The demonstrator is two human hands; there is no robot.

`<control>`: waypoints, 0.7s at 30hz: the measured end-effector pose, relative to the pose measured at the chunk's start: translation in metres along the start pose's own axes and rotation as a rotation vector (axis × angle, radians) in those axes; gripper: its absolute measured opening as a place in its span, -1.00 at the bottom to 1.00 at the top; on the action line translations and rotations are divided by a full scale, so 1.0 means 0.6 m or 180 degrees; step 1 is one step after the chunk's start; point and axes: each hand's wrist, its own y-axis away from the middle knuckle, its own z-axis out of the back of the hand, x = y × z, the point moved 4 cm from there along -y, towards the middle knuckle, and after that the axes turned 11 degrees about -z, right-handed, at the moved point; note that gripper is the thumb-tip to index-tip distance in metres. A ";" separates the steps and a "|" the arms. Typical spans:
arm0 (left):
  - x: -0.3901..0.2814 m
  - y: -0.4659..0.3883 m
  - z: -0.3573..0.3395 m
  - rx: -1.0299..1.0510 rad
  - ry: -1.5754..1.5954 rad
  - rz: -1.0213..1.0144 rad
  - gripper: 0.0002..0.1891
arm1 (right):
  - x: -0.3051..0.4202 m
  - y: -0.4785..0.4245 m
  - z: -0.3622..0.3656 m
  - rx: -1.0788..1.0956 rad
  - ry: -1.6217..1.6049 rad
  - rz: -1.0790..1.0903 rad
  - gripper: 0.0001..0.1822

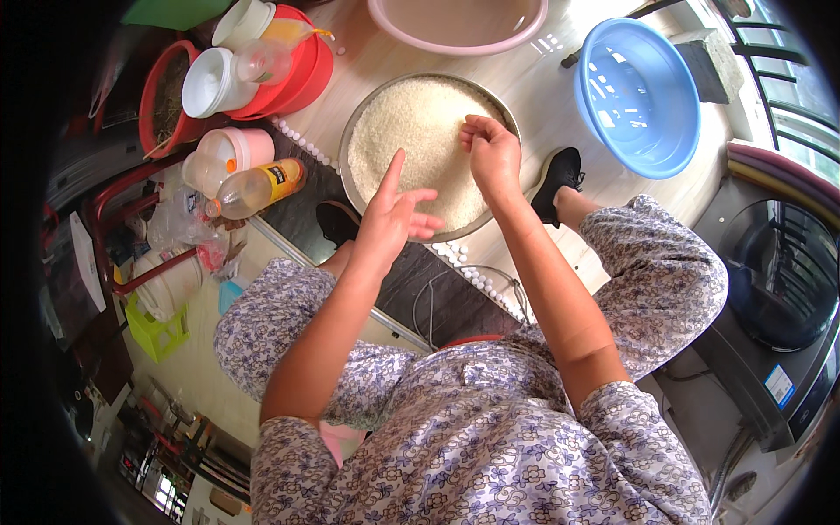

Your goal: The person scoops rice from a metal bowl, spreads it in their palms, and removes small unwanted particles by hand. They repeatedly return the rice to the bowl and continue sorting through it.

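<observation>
A wide round metal basin filled with white rice grains rests between my feet. Above the left part of the rice is my left hand, its fingers spread and holding nothing. My right hand is over the basin's right side, fingers curled with the tips near the thumb. Whether a small grain is between those fingertips cannot be seen.
A pink-rimmed basin lies beyond the rice, and a blue plastic basin to the right. At left are red tubs, white buckets and a plastic bottle. A front-loading washing machine stands at right.
</observation>
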 end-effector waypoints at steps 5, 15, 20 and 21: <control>-0.063 0.016 -0.005 0.0479 -0.0261 0.0175 -0.39 | 0.029 0.009 0.004 -0.0229 0.1029 0.0562 -0.80; -0.006 0.016 -0.035 0.1274 -0.0525 0.0303 -0.63 | 0.027 0.013 -0.010 -0.0250 0.0922 0.0516 -0.74; -0.007 0.019 -0.038 0.1329 -0.0536 0.0348 -0.66 | 0.028 0.016 -0.019 -0.0353 0.1144 0.0822 -0.76; -0.007 0.018 -0.037 0.1321 -0.0544 0.0348 -0.66 | 0.030 0.015 -0.020 -0.0355 0.1165 0.0835 -0.76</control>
